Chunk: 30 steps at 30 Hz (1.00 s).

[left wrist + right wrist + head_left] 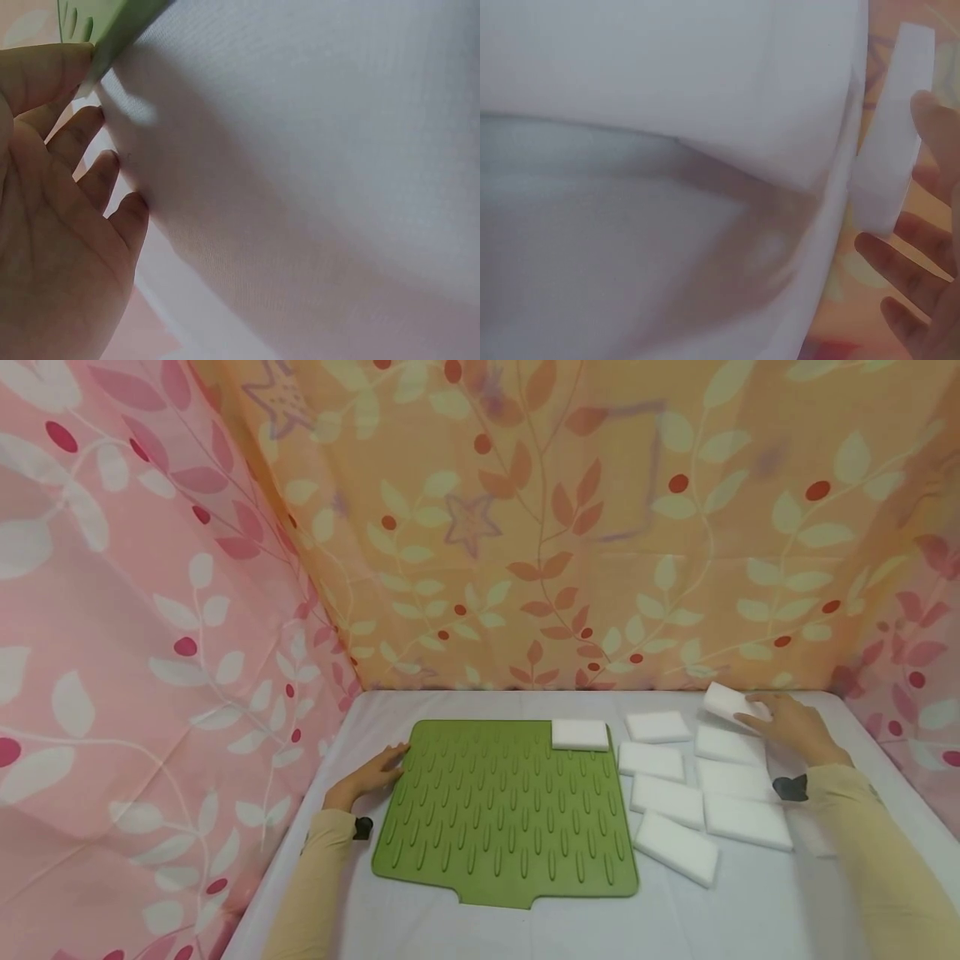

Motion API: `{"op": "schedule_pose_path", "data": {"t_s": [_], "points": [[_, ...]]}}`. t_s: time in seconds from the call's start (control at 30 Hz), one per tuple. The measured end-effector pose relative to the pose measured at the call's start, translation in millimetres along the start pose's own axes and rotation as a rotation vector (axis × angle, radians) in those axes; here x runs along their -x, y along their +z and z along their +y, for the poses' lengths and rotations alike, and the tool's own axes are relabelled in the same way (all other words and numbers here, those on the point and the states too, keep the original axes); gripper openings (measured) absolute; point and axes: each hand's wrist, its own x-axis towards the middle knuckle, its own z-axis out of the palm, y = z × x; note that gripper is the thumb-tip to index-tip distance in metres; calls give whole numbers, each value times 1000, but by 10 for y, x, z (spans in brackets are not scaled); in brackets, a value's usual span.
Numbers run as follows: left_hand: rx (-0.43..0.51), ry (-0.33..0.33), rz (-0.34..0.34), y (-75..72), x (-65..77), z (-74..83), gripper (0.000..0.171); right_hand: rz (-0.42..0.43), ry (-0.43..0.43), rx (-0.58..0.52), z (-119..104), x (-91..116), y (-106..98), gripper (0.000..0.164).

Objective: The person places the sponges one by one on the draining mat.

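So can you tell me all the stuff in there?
Table: one, white, lower middle
Ridged mat: one, green, on table
Mat's block: one, white, far right corner
Held block: one, white, in right hand
Other blocks: at least seven, white, right of mat
Leafy cloth: three sides, pink and orange, around the table
Sleeves: two, beige, bottom left and right
Small gadgets: two, black, one per sleeve
Left hand: one, at mat's left edge
Right hand: one, gripping a block

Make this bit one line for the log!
left hand: touches edge of green mat | right hand: holds white block | mat's far right corner: another block | right of mat: more blocks
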Motion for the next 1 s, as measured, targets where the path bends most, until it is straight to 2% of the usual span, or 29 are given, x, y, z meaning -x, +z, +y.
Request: {"op": "schedule_pose_path", "data": {"t_s": [0.33,0.6,0.73,0.93,1.0], "points": [[25,7,-2,5,16,23,56,95,-26,41,-150,11,-83,65],[47,-32,-5,18,31,-44,56,151,-73,59,-337,26,-98,61],[51,-10,4,14,38,-32,56,165,-93,74,-416,45,-78,61],[33,60,9,11,46,-7,56,162,-127,89,-549,72,-35,60],[32,62,12,22,39,-9,57,170,-142,96,-593,78,-15,58]]}}
